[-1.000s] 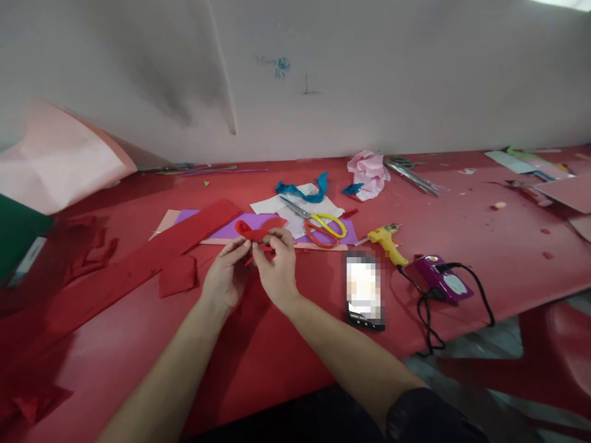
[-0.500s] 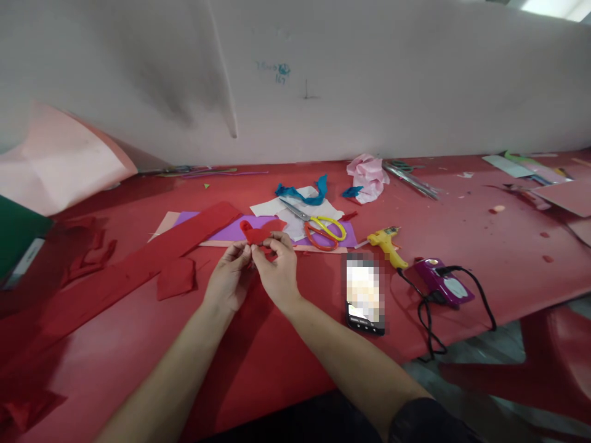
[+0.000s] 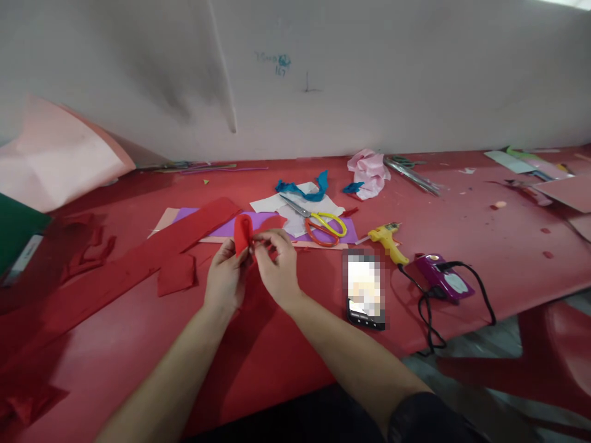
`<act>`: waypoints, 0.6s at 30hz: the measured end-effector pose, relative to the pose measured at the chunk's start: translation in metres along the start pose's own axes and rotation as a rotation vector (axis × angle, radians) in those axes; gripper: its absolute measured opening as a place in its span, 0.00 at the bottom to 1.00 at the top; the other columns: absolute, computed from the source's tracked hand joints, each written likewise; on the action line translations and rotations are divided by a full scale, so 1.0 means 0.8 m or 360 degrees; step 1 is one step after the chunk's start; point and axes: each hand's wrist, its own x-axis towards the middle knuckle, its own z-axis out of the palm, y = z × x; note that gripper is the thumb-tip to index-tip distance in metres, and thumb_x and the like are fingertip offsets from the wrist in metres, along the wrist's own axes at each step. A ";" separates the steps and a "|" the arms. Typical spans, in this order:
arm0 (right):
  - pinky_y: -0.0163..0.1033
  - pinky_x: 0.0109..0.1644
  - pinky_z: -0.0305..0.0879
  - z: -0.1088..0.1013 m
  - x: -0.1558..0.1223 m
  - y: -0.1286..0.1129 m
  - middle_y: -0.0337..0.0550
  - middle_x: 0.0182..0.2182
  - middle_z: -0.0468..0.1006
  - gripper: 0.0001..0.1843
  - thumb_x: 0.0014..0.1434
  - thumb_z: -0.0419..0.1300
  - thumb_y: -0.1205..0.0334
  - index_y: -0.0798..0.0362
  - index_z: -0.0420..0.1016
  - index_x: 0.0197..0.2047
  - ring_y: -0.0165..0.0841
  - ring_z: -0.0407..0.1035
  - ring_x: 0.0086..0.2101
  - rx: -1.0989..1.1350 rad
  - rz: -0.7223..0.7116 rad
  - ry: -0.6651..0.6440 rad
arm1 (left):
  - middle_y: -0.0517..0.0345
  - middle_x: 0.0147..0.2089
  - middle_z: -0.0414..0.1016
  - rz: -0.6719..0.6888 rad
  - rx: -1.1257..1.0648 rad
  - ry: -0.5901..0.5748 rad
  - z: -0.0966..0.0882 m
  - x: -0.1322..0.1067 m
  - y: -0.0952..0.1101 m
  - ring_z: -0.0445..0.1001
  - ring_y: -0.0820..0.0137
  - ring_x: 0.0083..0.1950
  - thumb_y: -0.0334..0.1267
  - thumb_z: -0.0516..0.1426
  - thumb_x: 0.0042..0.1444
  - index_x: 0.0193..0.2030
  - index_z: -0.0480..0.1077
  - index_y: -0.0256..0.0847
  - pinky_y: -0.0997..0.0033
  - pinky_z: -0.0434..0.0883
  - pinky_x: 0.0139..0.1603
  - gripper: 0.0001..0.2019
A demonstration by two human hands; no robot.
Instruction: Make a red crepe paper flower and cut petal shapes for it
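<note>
Between my hands, above the red table, is a piece of red crepe paper (image 3: 242,234), rolled or folded into an upright loop. My left hand (image 3: 225,274) is closed around its lower end. The fingertips of my right hand (image 3: 278,264) pinch at its right edge; the exact grip is partly hidden. Behind it, scissors (image 3: 318,221) with yellow and orange handles lie over white paper scraps (image 3: 268,203) and a purple sheet (image 3: 226,229). A long red paper strip (image 3: 138,258) runs to the left, with a small folded red piece (image 3: 176,275) beside it.
A phone (image 3: 364,289) lies right of my hands, with a yellow glue gun (image 3: 388,240) and a purple power strip (image 3: 443,277) with black cables beyond. Blue paper (image 3: 305,194) and crumpled pink paper (image 3: 369,172) are near the wall. A red stool (image 3: 545,351) stands below the table's right edge.
The red paper has turned from lying sideways to standing upright in my left hand. My right hand has shifted slightly to the paper's right side.
</note>
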 end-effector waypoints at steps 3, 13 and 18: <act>0.36 0.36 0.70 -0.001 0.006 0.000 0.37 0.30 0.74 0.06 0.55 0.59 0.61 0.51 0.73 0.38 0.30 0.70 0.31 0.0297 0.0319 -0.0066 | 0.62 0.28 0.73 -0.0096 -0.0014 -0.0059 -0.001 0.001 -0.001 0.68 0.79 0.27 0.25 0.65 0.42 0.31 0.74 0.37 0.81 0.65 0.29 0.08; 0.33 0.31 0.71 -0.004 0.015 0.008 0.37 0.34 0.75 0.06 0.51 0.64 0.60 0.51 0.78 0.34 0.26 0.70 0.28 0.0523 0.0414 -0.0240 | 0.61 0.22 0.68 -0.0411 -0.0097 -0.0083 -0.003 0.007 0.010 0.61 0.79 0.21 0.26 0.62 0.43 0.26 0.72 0.35 0.78 0.62 0.22 0.03; 0.33 0.28 0.70 -0.005 0.016 0.010 0.37 0.34 0.73 0.05 0.52 0.64 0.59 0.51 0.77 0.33 0.26 0.69 0.26 0.0548 0.0346 -0.0220 | 0.61 0.24 0.70 -0.0310 -0.0072 -0.0121 -0.005 0.007 0.008 0.63 0.79 0.22 0.26 0.63 0.42 0.29 0.73 0.35 0.79 0.62 0.23 0.05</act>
